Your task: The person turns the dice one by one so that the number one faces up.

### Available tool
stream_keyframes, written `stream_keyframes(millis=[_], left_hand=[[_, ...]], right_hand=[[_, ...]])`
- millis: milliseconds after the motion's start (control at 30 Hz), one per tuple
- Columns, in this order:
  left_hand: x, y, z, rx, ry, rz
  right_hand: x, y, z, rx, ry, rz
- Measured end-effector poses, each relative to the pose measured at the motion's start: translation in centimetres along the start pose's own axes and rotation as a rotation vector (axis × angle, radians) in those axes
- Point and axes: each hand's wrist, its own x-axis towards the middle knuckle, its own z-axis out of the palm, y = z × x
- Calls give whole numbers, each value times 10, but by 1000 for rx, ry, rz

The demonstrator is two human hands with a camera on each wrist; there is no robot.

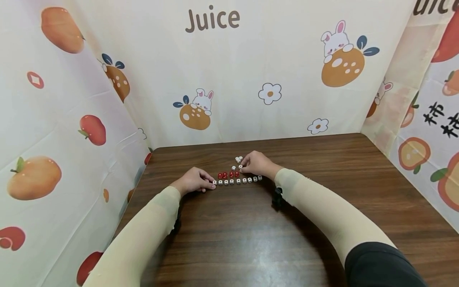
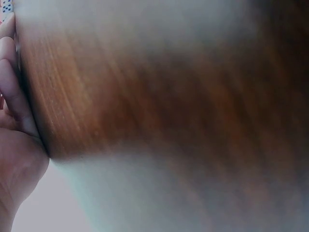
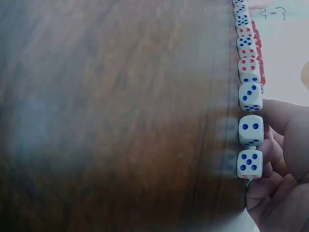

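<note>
A row of several white dice (image 1: pixel 238 181) runs across the wooden table. My left hand (image 1: pixel 193 180) is at the row's left end, with thumb and fingertip on either side of the last white die (image 1: pixel 214 182). Behind the row sit several red dice (image 1: pixel 225 175) in a shorter line. My right hand (image 1: pixel 259 164) reaches over from the right and pinches another white die (image 1: pixel 240 167) close to the right end of the red line. In the right wrist view, the row's dice (image 3: pixel 250 130) stand in front of the curled fingers and partly hide them.
One loose white die (image 1: pixel 234 168) lies just left of the right hand. A small cluster of white dice (image 1: pixel 238 160) is farther back. The brown table (image 1: pixel 229 231) meets a printed cloth (image 1: pixel 236 115) at the back and sides.
</note>
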Motion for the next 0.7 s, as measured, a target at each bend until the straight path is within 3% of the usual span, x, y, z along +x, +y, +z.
stream_keyframes(millis=[233, 700], left_hand=[[1, -1, 0, -5, 7, 1], [0, -2, 1, 3, 9, 5]], right_hand=[[1, 2, 1, 10, 15, 2], [-9, 13, -8, 137, -16, -21]])
